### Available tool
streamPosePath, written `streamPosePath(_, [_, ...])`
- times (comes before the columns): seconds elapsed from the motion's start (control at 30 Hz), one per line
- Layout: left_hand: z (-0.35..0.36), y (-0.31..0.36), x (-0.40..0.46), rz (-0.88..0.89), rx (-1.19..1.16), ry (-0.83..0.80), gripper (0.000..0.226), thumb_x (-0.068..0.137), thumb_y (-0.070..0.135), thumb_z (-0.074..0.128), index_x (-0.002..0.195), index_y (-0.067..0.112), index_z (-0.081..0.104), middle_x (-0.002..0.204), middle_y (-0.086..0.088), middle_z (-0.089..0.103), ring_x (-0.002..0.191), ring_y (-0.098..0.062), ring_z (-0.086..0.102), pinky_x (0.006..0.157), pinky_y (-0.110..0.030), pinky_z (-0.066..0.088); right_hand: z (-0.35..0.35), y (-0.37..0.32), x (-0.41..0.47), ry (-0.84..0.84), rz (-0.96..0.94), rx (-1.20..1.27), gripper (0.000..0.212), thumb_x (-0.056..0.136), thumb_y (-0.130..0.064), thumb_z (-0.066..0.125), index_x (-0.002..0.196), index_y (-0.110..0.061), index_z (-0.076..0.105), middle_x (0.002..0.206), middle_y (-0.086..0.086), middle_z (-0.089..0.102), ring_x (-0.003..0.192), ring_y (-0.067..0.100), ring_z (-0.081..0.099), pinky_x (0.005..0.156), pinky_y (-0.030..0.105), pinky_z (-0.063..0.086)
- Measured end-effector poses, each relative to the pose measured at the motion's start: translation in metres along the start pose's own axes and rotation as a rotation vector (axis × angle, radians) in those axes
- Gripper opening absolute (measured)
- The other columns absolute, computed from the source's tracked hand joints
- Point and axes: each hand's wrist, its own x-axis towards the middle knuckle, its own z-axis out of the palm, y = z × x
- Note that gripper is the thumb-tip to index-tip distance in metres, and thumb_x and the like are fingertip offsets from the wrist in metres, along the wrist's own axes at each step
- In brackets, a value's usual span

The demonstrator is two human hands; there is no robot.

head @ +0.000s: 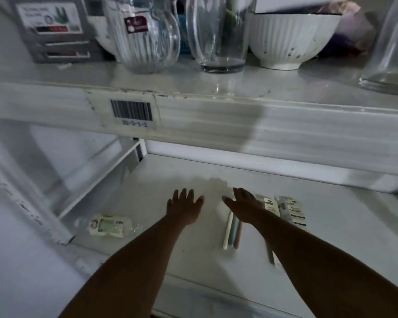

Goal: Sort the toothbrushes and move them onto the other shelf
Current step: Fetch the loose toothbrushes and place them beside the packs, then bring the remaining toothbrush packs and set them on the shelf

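Note:
Three loose toothbrushes, cream, grey-blue and pink, lie side by side on the lower white shelf. My right hand hovers open over their far ends, hiding the heads. Another greenish toothbrush lies partly under my right forearm. Two packaged toothbrushes rest just right of that hand. My left hand is spread flat and open over bare shelf, left of the brushes, holding nothing.
A small plastic bottle lies on its side at the lower shelf's left. The upper shelf, with a barcode label, carries a glass jug, a glass, a white ribbed bowl and a box.

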Motion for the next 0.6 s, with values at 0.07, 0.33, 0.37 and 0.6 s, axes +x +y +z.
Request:
streamPosePath(0.07, [-0.006, -0.013, -0.011, -0.075, -0.027, 0.002, 0.06, 0.096, 0.049, 0.014, 0.153, 0.029, 0.009, 0.164, -0.003, -0.001, 0.15, -0.031, -0.004, 0.12, -0.053, 0.008, 0.002, -0.013, 0.004, -0.008, -0.049, -0.048, 0.073, 0.097, -0.062, 0.023, 0.156, -0.021, 0.012, 0.164, 0.004, 0.009, 0.151, 0.024, 0.009, 0.119, 0.044, 0.013])
streamPosePath(0.33, [-0.011, -0.079, -0.102, -0.402, -0.011, 0.052, 0.057, 0.095, 0.044, 0.019, 0.151, 0.033, 0.013, 0.163, -0.003, 0.003, 0.148, -0.037, 0.001, 0.115, -0.059, 0.015, 0.022, -0.079, -0.002, -0.122, -0.328, -0.125, 0.07, 0.096, -0.062, 0.021, 0.155, -0.026, 0.012, 0.165, 0.001, 0.006, 0.151, 0.02, 0.006, 0.12, 0.042, 0.01])
streamPosePath(0.37, [-0.011, -0.083, -0.121, -0.46, -0.034, 0.056, 0.056, 0.096, 0.045, 0.019, 0.151, 0.034, 0.014, 0.163, -0.002, 0.004, 0.148, -0.037, 0.001, 0.115, -0.058, 0.015, 0.024, -0.089, -0.009, -0.147, -0.366, -0.139, 0.069, 0.096, -0.062, 0.021, 0.155, -0.026, 0.012, 0.165, 0.0, 0.007, 0.151, 0.02, 0.007, 0.12, 0.042, 0.01])
streamPosePath(0.6, [0.009, -0.111, -0.27, -0.793, -0.145, 0.102, 0.056, 0.098, 0.042, 0.022, 0.152, 0.032, 0.01, 0.163, -0.006, 0.001, 0.148, -0.039, 0.0, 0.116, -0.06, 0.013, 0.053, -0.153, -0.067, -0.263, -0.699, -0.248, 0.071, 0.089, -0.063, 0.013, 0.153, -0.031, 0.02, 0.163, 0.004, 0.013, 0.149, 0.028, 0.014, 0.118, 0.05, 0.02])
